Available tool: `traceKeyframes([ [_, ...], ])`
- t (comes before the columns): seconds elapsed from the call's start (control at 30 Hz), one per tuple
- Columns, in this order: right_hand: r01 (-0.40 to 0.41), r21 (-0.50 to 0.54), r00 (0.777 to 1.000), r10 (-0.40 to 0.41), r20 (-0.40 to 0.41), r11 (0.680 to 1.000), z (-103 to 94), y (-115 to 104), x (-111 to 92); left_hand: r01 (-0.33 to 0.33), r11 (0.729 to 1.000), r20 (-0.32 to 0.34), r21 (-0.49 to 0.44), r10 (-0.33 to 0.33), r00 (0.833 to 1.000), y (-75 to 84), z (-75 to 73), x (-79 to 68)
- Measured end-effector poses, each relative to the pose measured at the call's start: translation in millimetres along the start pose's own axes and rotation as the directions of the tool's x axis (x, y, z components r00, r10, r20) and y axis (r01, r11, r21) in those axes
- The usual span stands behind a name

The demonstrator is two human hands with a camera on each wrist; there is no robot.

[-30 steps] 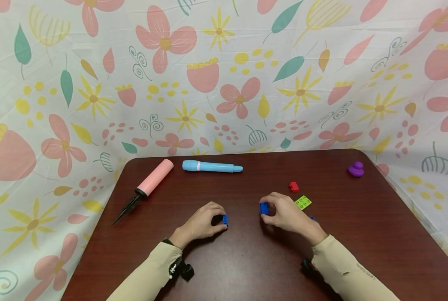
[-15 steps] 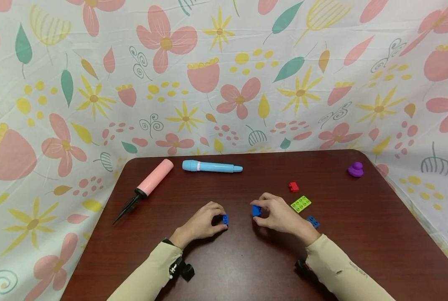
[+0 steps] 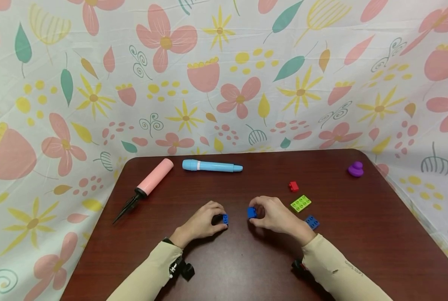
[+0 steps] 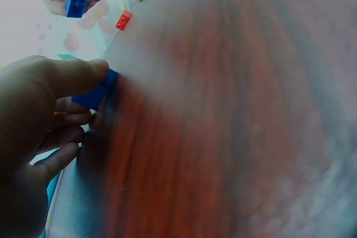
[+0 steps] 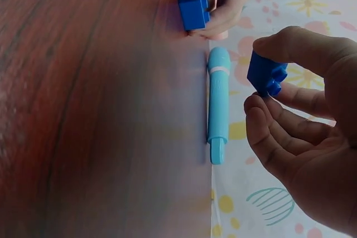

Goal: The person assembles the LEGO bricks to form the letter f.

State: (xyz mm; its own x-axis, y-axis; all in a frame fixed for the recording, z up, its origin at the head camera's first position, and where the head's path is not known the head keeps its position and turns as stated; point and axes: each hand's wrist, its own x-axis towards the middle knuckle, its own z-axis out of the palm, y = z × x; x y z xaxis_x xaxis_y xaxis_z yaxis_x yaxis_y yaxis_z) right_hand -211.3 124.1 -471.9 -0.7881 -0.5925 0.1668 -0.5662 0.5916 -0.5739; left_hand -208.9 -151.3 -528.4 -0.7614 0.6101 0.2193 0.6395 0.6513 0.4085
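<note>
My left hand (image 3: 202, 222) pinches a small blue toy brick (image 3: 225, 219) at the middle of the table, its studs showing in the head view. In the left wrist view that brick (image 4: 95, 94) sits between thumb and fingers at the tabletop. My right hand (image 3: 278, 214) pinches a second blue brick (image 3: 252, 212) a short way to the right. The right wrist view shows this brick (image 5: 266, 73) lifted, its studs turned toward the palm. A gap separates the two bricks.
Right of my right hand lie a flat blue brick (image 3: 312, 222), a lime-green brick (image 3: 301, 203) and a red brick (image 3: 293, 186). A purple toy (image 3: 356, 169) sits far right. Toward the back are a light-blue tube-shaped thing (image 3: 212, 166) and a pink hand pump (image 3: 156, 177).
My right hand has moved left with its blue brick, toward the left hand, and the brick has turned. The flat blue brick behind it is now uncovered. My left hand has stayed still.
</note>
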Motion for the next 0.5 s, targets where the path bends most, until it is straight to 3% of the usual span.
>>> traceKeyframes([
  [0.5,0.107,-0.043,0.994,-0.108,-0.01,0.993,6.6,-3.8,3.2,0.005,1.0,-0.004,0.004,-0.005,1.0,-0.7,1.3,-0.2],
])
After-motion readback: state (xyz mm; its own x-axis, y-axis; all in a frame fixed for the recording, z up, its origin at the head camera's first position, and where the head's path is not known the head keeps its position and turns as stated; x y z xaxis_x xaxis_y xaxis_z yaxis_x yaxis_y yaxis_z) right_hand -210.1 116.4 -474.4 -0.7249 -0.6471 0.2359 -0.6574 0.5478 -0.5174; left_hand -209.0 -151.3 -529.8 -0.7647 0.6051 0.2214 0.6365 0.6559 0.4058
